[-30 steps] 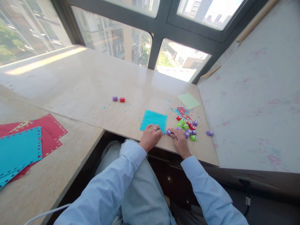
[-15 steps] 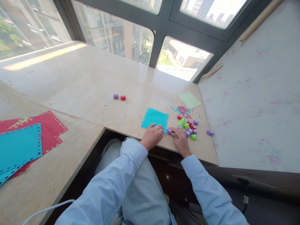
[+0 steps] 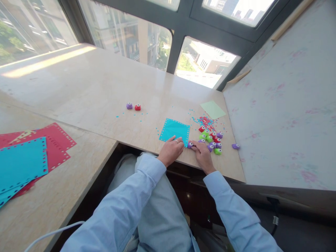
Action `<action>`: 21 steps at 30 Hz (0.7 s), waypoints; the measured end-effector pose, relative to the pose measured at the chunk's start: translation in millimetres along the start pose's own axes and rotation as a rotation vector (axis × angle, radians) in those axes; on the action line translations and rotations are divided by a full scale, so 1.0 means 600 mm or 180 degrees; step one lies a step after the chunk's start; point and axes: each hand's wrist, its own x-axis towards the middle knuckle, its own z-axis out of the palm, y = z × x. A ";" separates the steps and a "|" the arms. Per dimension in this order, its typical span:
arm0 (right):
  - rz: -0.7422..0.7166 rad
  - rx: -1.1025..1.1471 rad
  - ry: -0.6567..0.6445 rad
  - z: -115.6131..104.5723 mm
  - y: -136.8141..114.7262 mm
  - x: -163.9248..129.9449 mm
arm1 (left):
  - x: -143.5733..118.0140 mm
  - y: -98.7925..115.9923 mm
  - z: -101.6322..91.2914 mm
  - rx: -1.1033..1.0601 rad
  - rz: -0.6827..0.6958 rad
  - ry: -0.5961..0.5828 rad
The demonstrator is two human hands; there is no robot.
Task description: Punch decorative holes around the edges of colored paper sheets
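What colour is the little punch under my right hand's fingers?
Purple, at the right hand fingertips beside the teal sheet; head view.

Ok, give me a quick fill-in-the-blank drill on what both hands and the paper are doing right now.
1. The left hand presses on the ___ square paper sheet.
2. The right hand pinches a small ___ plastic punch at the sheet's corner.
3. The pale ___ paper sheet lies near the wall.

Missing: turquoise; purple; green
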 end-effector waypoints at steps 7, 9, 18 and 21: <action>0.0053 0.0027 0.0016 0.001 0.002 0.000 | -0.003 -0.002 -0.006 -0.0035 0.0125 0.0089; 0.0052 0.0026 0.0038 0.002 0.002 0.000 | -0.003 -0.004 -0.007 -0.0053 0.0108 0.0111; 0.0084 0.0059 0.0015 0.002 0.000 0.000 | -0.004 -0.006 -0.005 -0.0090 0.0112 0.0121; 0.0095 0.0060 0.0002 0.001 0.000 0.001 | -0.005 -0.007 -0.004 -0.0131 0.0180 0.0103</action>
